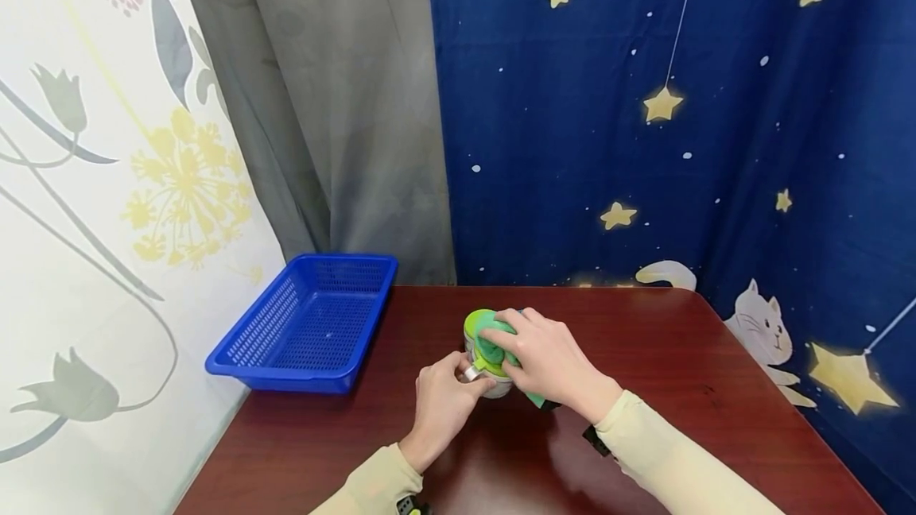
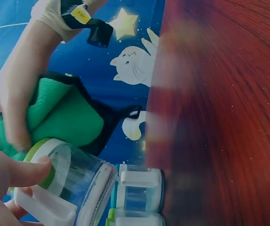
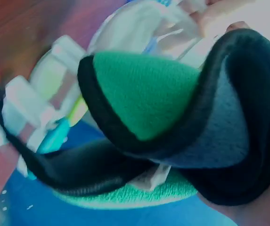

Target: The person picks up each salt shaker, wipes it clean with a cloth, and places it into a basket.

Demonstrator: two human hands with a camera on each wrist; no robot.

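Note:
My left hand [image 1: 444, 397] grips a clear jar [image 2: 86, 175] by its lid edge and white handle-like side piece, the thumb on the lime-green rim. In the left wrist view the jar is tilted, close over the table. A green cloth [image 2: 71, 115] with black edging is bunched in my right hand [image 1: 549, 352], which presses it onto the jar's top. Folded cloth [image 3: 144, 92] fills much of the right wrist view and hides the right fingertips. Just beyond stand two more clear jars, one with a teal rim [image 2: 114, 190] and one with a lime-green lid [image 1: 475, 322].
A blue perforated plastic basket [image 1: 300, 377] sits at the back left of the dark red wooden table [image 1: 644, 435]. Behind the table hang a grey curtain [image 1: 379, 102] and a blue star-patterned curtain [image 1: 544, 141]. A white flower-patterned curtain [image 1: 93, 261] borders the left side.

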